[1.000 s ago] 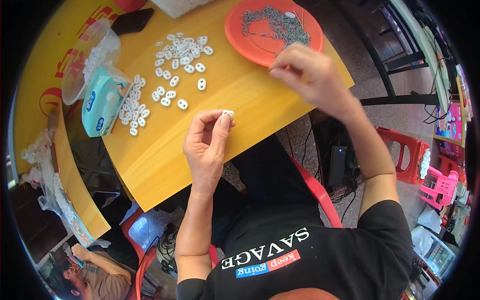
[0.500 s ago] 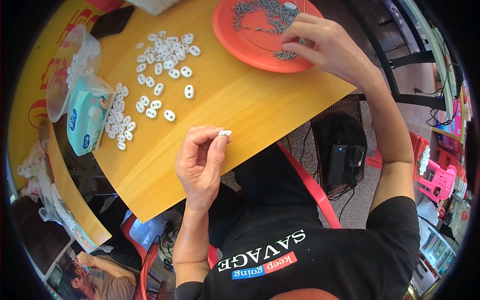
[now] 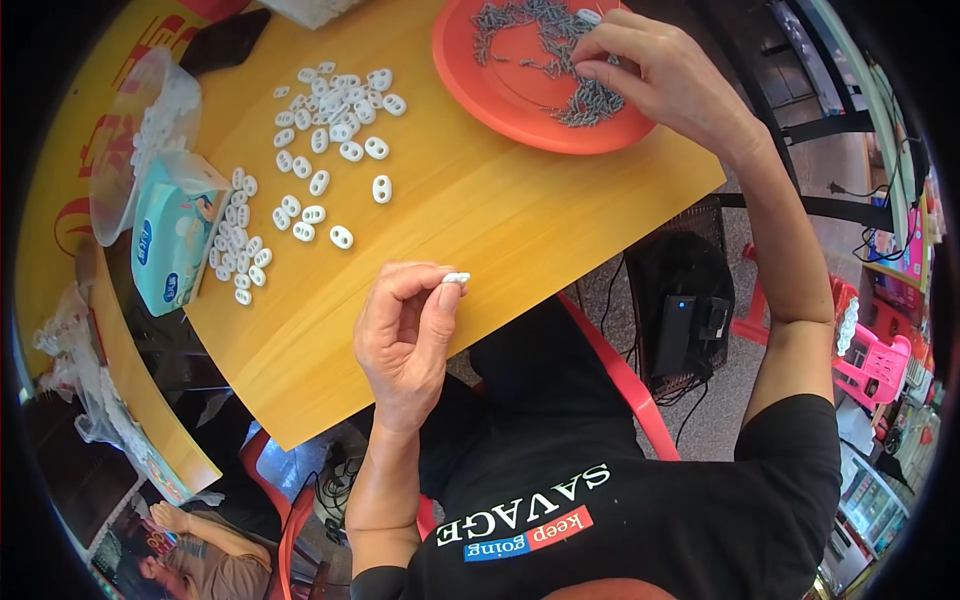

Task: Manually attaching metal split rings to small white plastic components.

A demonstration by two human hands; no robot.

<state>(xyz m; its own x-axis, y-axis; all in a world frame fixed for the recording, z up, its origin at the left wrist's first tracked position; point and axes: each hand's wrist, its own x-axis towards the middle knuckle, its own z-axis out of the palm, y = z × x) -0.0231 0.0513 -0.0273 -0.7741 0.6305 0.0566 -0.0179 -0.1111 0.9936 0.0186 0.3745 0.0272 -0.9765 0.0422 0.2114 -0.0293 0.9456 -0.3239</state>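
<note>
Between the thumb and index finger of my left hand [image 3: 405, 345] is a small white oval plastic piece [image 3: 458, 277], seen nearly edge-on above the table's near edge. My right hand [image 3: 680, 85] reaches over a round red plate [image 3: 475, 105] at the far right. Its thumb and fingertips are pinched together at a heap of small grey screws [image 3: 592, 106]; whatever lies between them is hidden. Another white piece [image 3: 588, 16] rests at the plate's far side, beside that hand. Many white two-holed pieces [image 3: 340, 110] lie loose on the table to the left.
A second cluster of white pieces [image 3: 238, 245] sits against a blue tissue pack [image 3: 170, 235]. Behind it stands a clear tub [image 3: 120, 150] with white contents. A dark phone [image 3: 225, 42] lies at the far left. Another person [image 3: 215, 550] sits at lower left.
My right hand has moved slightly back from the near part of the screw heap, uncovering more of it. The left hand keeps its pinch on the white piece.
</note>
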